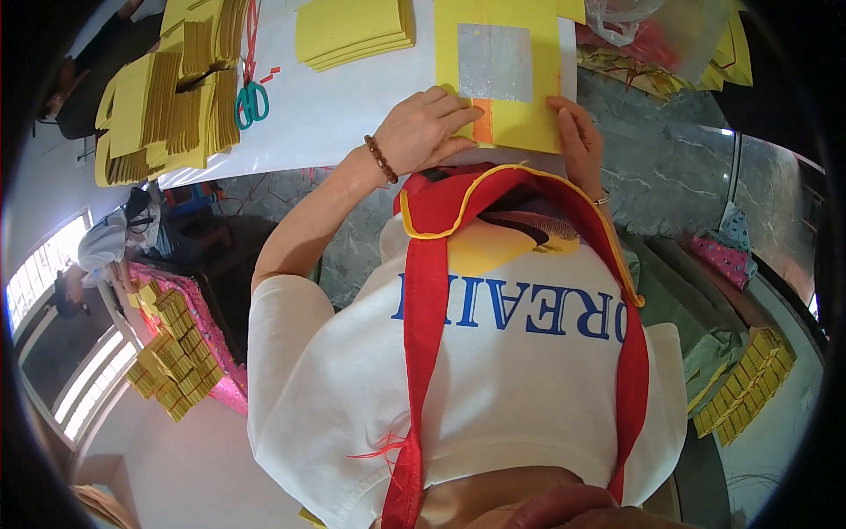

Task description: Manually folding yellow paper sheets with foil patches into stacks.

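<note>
A yellow paper sheet (507, 128) with a silver-grey square (495, 63) on it lies at the table's front edge. Below the square, an orange paper strip (483, 123) runs down toward the sheet's near edge. My left hand (426, 132), a brown bead bracelet at its wrist, rests over the sheet's left side. Its fingertips are bent and closed at the strip, with the thumb just below. At the sheet's right edge my right hand (578, 141) has its fingers curled round the border; part of its grip is hidden.
A yellow paper stack (352, 33) and teal-handled scissors (252, 104) lie on the white tabletop (282, 132). Folded yellow bundles (163, 97) crowd its left end. Clear plastic (621, 22) lies at the right. A red apron (423, 353) hangs before me. Another person (123, 234) is at the left.
</note>
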`<state>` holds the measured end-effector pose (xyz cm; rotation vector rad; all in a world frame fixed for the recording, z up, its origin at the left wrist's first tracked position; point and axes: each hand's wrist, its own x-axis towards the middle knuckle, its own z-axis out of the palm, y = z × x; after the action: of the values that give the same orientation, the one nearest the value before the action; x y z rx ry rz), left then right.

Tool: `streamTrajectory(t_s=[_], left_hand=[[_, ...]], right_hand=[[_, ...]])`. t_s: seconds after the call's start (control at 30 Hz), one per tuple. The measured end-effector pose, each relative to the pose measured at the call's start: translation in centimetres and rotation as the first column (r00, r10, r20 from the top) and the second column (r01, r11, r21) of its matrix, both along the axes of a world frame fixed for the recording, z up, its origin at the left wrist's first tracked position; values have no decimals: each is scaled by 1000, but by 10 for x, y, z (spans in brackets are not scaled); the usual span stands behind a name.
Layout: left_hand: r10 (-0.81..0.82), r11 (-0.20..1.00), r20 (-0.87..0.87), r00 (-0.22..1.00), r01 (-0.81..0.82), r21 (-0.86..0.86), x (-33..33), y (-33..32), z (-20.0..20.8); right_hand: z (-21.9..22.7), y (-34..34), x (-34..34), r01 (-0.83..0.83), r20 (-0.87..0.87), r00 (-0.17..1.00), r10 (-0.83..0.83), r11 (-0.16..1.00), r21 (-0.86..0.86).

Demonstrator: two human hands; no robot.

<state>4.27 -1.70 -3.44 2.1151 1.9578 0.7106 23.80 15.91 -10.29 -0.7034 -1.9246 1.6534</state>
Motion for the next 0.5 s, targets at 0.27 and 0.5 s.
streamTrajectory(t_s=[0.27,0.5], left_hand=[[82,996,286,955,-65,-66,-12,7,-7],[178,969,426,887,-84,-231,-14,10,-1]], right_hand=[[-6,-1,-1,40,-34,998,-55,943,-331],[-1,-2,-2,44,-37,998,-57,961,-274]])
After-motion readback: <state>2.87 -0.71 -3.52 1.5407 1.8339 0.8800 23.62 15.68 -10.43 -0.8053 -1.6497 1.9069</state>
